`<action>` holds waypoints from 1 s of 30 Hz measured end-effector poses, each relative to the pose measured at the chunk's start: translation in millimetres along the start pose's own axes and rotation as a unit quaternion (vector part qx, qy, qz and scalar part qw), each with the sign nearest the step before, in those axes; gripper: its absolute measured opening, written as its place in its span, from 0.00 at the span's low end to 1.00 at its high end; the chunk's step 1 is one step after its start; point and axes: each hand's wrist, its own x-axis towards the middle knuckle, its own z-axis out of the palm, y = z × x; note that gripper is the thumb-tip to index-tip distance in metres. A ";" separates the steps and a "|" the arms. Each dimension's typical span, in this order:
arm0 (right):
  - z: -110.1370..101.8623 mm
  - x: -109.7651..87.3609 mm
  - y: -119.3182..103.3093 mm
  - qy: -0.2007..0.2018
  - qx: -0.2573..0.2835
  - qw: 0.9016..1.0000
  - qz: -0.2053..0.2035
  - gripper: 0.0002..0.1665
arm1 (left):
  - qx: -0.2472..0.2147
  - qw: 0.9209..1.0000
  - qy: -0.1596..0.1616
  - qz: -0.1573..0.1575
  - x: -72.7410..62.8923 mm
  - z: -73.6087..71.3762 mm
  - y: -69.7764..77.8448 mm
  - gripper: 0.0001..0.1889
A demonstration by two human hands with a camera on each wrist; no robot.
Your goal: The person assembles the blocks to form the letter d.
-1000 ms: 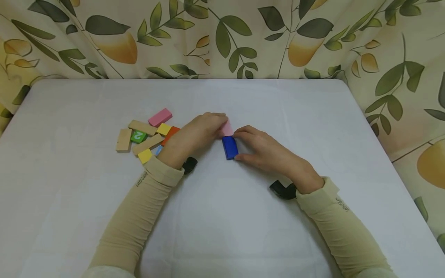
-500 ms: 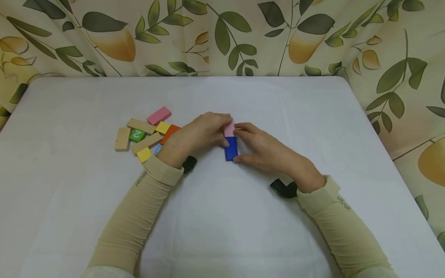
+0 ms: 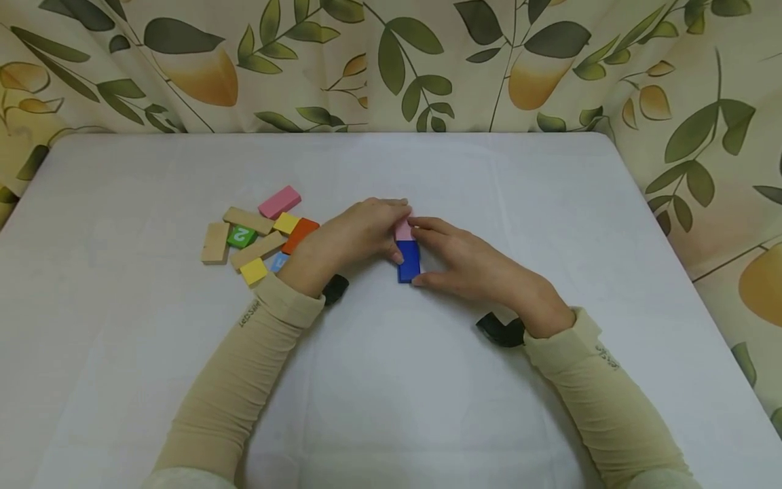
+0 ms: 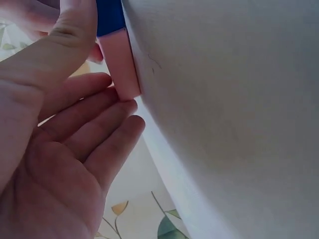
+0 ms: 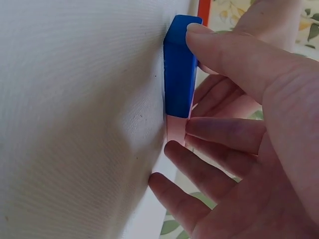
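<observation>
A pale pink block [image 3: 404, 231] and a dark blue block [image 3: 409, 263] lie end to end on the white table, the blue one nearer the person. My left hand [image 3: 360, 234] is at their left; its fingertips touch the pink block's far end, and its thumb rests at the blue block's left side. From the right, my right hand [image 3: 467, 261] touches the pair with fairly straight fingers. Its thumb presses the near end of the blue block [image 5: 179, 74], while fingertips meet the side of the pink block [image 5: 176, 130]. In the left wrist view, the thumb partly covers the blue block [image 4: 110, 17].
Left of the hands lies a loose group: a pink block [image 3: 280, 202], an orange-red block [image 3: 301, 236], a green block [image 3: 242, 236] marked 2, a light blue block [image 3: 279, 262], two yellow blocks [image 3: 253, 272] and several plain wooden blocks [image 3: 215, 244]. A leaf-patterned curtain [image 3: 409, 68] hangs behind the table.
The pink and blue blocks have shifted slightly right and straightened into one line. My left thumb has come onto the blue block's side; my right hand has stayed nearly in place.
</observation>
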 end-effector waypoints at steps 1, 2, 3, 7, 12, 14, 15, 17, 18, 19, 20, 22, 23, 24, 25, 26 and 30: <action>0.0 0.1 0.0 0.001 0.002 1.000 -0.001 0.47 | -0.002 1.000 -0.002 -0.005 -0.2 -0.1 -0.1 0.43; -0.1 0.2 0.2 0.001 0.003 1.000 -0.001 0.47 | -0.004 1.000 -0.004 -0.011 -0.5 -0.3 -0.1 0.43; -0.1 0.3 0.3 0.002 0.004 1.000 -0.001 0.47 | -0.005 1.000 -0.007 -0.016 -0.7 -0.4 -0.2 0.43; 0.0 0.7 0.5 0.004 0.004 1.000 -0.003 0.48 | -0.007 0.999 -0.015 -0.028 -1.2 -0.7 -0.8 0.45; 1.0 0.9 1.3 0.001 0.007 1.000 -0.004 0.48 | 0.001 1.000 -0.018 -0.021 -1.7 -0.5 -0.8 0.46; 1.5 0.9 1.7 -0.001 0.009 1.000 -0.004 0.48 | 0.004 1.000 -0.020 -0.020 -2.4 -0.6 -0.4 0.46; 1.7 0.8 2.0 -0.002 0.010 1.000 -0.004 0.49 | 0.005 1.000 -0.021 -0.019 -2.6 -0.6 -0.4 0.47; 1.9 1.0 2.0 -0.003 0.011 1.000 -0.006 0.49 | 0.008 1.000 -0.022 -0.019 -3.6 -0.8 -0.5 0.48; 2.0 1.1 2.0 -0.004 0.010 1.000 -0.006 0.49 | 0.008 1.000 -0.023 -0.018 -4.0 -0.8 -0.6 0.48; 2.2 1.2 2.1 -0.004 0.011 1.000 -0.006 0.49 | 0.009 0.999 -0.024 -0.019 -4.5 -0.9 -0.7 0.49; 2.4 1.2 2.1 -0.004 0.011 1.000 -0.007 0.49 | 0.008 0.999 -0.025 -0.019 -4.8 -0.7 -0.7 0.50; 2.7 0.9 2.1 -0.004 0.013 1.000 -0.010 0.48 | 0.007 0.999 -0.027 -0.020 -5.8 -1.0 -0.8 0.51; 2.9 0.7 2.2 -0.003 0.013 1.000 -0.013 0.47 | 0.007 0.999 -0.028 -0.022 -6.2 -1.3 -0.7 0.52; 3.1 0.4 2.2 -0.002 0.012 1.000 -0.015 0.47 | 0.007 0.999 -0.029 -0.023 -6.5 -1.4 -0.7 0.52; 3.2 0.0 2.2 -0.001 0.012 1.000 -0.017 0.46 | 0.007 0.999 -0.030 -0.024 -7.0 -1.6 -0.5 0.52; 3.4 -0.4 2.0 0.000 0.011 1.000 -0.019 0.46 | 0.007 0.999 -0.030 -0.025 -7.3 -1.8 -0.5 0.52; 4.7 -0.9 2.4 0.007 0.012 0.999 -0.029 0.46 | 0.016 0.999 -0.030 -0.029 -8.7 -2.2 -1.5 0.53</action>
